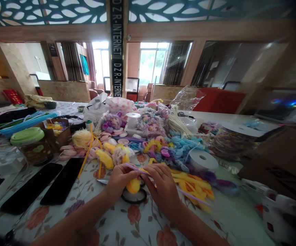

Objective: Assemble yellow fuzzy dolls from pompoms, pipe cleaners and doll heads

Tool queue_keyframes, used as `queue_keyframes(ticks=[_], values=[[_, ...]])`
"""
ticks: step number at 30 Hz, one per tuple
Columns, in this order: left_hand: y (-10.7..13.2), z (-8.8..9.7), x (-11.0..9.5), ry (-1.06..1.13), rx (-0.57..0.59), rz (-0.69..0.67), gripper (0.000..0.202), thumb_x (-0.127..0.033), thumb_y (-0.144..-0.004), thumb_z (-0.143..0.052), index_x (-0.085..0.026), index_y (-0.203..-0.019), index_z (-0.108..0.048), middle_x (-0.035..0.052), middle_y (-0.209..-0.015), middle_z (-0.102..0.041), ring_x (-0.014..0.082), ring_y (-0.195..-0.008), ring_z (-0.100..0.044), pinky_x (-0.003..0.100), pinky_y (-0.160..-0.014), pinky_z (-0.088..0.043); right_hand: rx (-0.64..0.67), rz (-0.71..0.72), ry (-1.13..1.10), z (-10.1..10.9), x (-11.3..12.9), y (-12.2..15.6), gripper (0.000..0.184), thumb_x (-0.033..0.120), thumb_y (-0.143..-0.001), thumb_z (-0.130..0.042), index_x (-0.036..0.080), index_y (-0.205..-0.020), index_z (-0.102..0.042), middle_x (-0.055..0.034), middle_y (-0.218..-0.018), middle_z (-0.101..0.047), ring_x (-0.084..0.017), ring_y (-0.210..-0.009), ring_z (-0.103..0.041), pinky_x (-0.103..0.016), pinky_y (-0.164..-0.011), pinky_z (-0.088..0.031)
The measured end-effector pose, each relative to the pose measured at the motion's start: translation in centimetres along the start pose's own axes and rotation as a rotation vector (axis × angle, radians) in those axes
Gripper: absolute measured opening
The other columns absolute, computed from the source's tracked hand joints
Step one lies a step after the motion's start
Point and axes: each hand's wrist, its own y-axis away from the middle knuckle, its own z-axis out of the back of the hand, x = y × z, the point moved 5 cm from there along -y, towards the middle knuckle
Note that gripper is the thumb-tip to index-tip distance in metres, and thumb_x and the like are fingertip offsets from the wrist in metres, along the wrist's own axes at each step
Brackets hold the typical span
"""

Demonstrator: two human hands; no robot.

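Observation:
My left hand (120, 180) pinches a thin lilac pipe cleaner (192, 197) near one end, thumb against fingers. On the same stem, my right hand (162, 181) is closed a little to the right, and the long tail runs out past it. A fluffy yellow piece (133, 186) hangs between the hands; which fingers grip it is hidden. Under them lie scissors with black handles (135, 197), their blade partly behind my left hand. Yellow fuzzy strips (195, 184) are heaped right of my right hand. Just beyond my left hand sits a yellow-trimmed doll head (119, 154).
Two black phones (61, 182) lie at left, near a green-lidded jar (31, 145). Doll heads, blue ruffled trim (180, 147) and a white spool (203, 160) crowd the middle. At right stand a cardboard box (278, 167) and a white glue gun (276, 208).

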Motion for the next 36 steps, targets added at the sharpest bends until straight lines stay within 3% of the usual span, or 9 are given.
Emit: queue_keyframes(ticks=[4, 10, 24, 29, 36], values=[[0.3, -0.2, -0.2, -0.061, -0.027, -0.004, 0.016, -0.027, -0.066, -0.076, -0.013, -0.071, -0.069, 0.0017, -0.066, -0.066, 0.0110, -0.066, -0.057, 0.021, -0.068, -0.044, 0.111, -0.112, -0.067, -0.8, -0.8, 0.2, 0.015, 0.019, -0.091, -0.048, 0.019, -0.090, -0.063, -0.0048, -0.077, -0.068, -0.016, -0.067, -0.062, -0.026, -0.060, -0.045], [0.3, -0.3, -0.3, -0.062, -0.080, 0.007, 0.020, -0.027, -0.063, -0.078, -0.013, -0.072, -0.068, 0.0016, -0.066, -0.067, 0.0109, -0.065, -0.057, 0.021, -0.066, -0.044, 0.126, -0.147, -0.084, -0.8, -1.0, 0.2, 0.014, 0.020, -0.091, -0.050, 0.020, -0.087, -0.063, -0.0050, -0.078, -0.069, -0.017, -0.070, -0.062, -0.026, -0.063, -0.044], [0.2, 0.0, -0.3, -0.017, -0.043, -0.089, 0.012, -0.025, -0.072, -0.072, -0.015, -0.076, -0.067, 0.0006, -0.072, -0.065, 0.0096, -0.069, -0.055, 0.019, -0.070, -0.043, 0.207, -0.204, -0.142, -1.4, -1.7, 0.6, 0.017, 0.021, -0.092, -0.046, 0.018, -0.086, -0.062, -0.0052, -0.076, -0.062, -0.017, -0.069, -0.057, -0.027, -0.063, -0.041], [0.3, 0.0, -0.2, -0.030, -0.058, -0.062, 0.015, -0.026, -0.070, -0.073, -0.014, -0.075, -0.066, 0.0004, -0.071, -0.063, 0.0098, -0.069, -0.054, 0.019, -0.068, -0.042, 0.226, -0.237, -0.191, -1.6, -1.8, 0.6, 0.014, 0.023, -0.092, -0.048, 0.020, -0.092, -0.062, -0.0058, -0.083, -0.064, -0.018, -0.077, -0.058, -0.028, -0.068, -0.044], [0.6, -0.7, 0.0, -0.086, -0.023, -0.005, 0.019, -0.029, -0.068, -0.074, -0.014, -0.075, -0.066, 0.0023, -0.070, -0.066, 0.0121, -0.069, -0.057, 0.021, -0.067, -0.044, 0.247, -0.324, -0.188, -1.7, -1.7, 0.7, 0.014, 0.027, -0.092, -0.046, 0.020, -0.089, -0.058, -0.0034, -0.078, -0.064, -0.016, -0.067, -0.057, -0.026, -0.060, -0.042]])
